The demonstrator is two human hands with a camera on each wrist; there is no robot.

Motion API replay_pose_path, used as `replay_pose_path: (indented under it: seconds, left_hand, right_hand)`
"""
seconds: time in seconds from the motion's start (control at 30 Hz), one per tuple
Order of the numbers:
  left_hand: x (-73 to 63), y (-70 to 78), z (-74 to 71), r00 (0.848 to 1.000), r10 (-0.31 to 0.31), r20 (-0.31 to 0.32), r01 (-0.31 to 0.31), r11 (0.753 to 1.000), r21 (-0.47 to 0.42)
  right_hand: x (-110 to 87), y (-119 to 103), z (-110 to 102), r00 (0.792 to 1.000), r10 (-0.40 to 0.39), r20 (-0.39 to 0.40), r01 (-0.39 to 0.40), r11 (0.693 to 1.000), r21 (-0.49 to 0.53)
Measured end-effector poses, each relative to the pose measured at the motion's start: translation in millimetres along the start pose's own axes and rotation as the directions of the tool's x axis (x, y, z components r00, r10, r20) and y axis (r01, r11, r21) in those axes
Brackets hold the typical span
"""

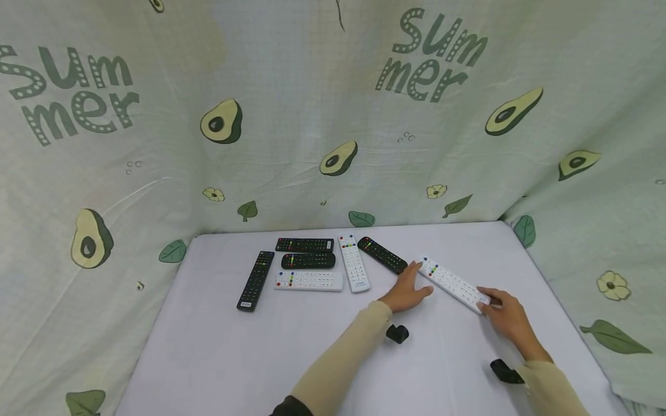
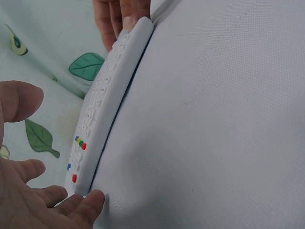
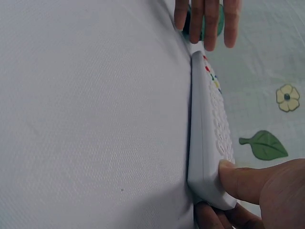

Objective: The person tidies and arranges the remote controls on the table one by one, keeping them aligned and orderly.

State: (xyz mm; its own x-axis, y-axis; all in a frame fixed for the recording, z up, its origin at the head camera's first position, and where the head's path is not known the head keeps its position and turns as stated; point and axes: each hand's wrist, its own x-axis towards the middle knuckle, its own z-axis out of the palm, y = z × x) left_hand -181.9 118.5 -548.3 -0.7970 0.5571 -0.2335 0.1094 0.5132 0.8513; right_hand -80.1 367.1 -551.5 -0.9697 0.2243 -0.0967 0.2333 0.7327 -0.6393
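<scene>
A white remote control (image 1: pixel 452 283) lies slantwise on the right part of the white table, its coloured buttons toward the far left end. My right hand (image 1: pixel 509 316) pinches its near right end; in the right wrist view the thumb (image 3: pixel 243 181) presses on top and the fingers curl at the end below. At the other end is my left hand (image 1: pixel 407 293), thumb spread away and fingers loosely extended. Those fingertips (image 2: pixel 95 200) are at the edge of the remote in the left wrist view; whether they touch it I cannot tell.
Left of my hands lie a slanted black remote (image 1: pixel 382 255), an upright white remote (image 1: pixel 354 263), a stack-like row of two black remotes (image 1: pixel 304 245) and a white remote (image 1: pixel 309 281), and another black remote (image 1: pixel 255 281). A patterned curtain (image 1: pixel 281 115) surrounds the table (image 1: pixel 208 346).
</scene>
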Motion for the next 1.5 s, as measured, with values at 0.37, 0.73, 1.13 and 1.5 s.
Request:
replay_pose_path:
  seconds: [0.37,0.73,1.13,1.5]
  left_hand:
    - [3.8,-0.9,5.3,1.0,-0.007,0.0,0.007,1.0,0.016]
    - [7.9,-2.3,7.5,0.999,-0.013,-0.03,0.013,1.0,-0.004]
    - [-0.8,-2.2,8.1,0.997,-0.015,-0.07,0.009,0.997,-0.077]
    - [-12.3,-4.5,2.2,0.991,0.076,-0.112,-0.1,0.97,-0.224]
  right_hand:
    - [-9.6,-1,-3,1.0,-0.011,-0.004,0.011,1.0,-0.018]
    - [-10.7,3,-2,1.0,-0.031,-0.003,0.031,0.999,-0.02]
    - [-14.1,1,-1,0.999,-0.033,-0.017,0.032,0.999,-0.013]
    - [-17.1,2,-2,0.998,-0.056,0.02,0.057,0.998,-0.015]
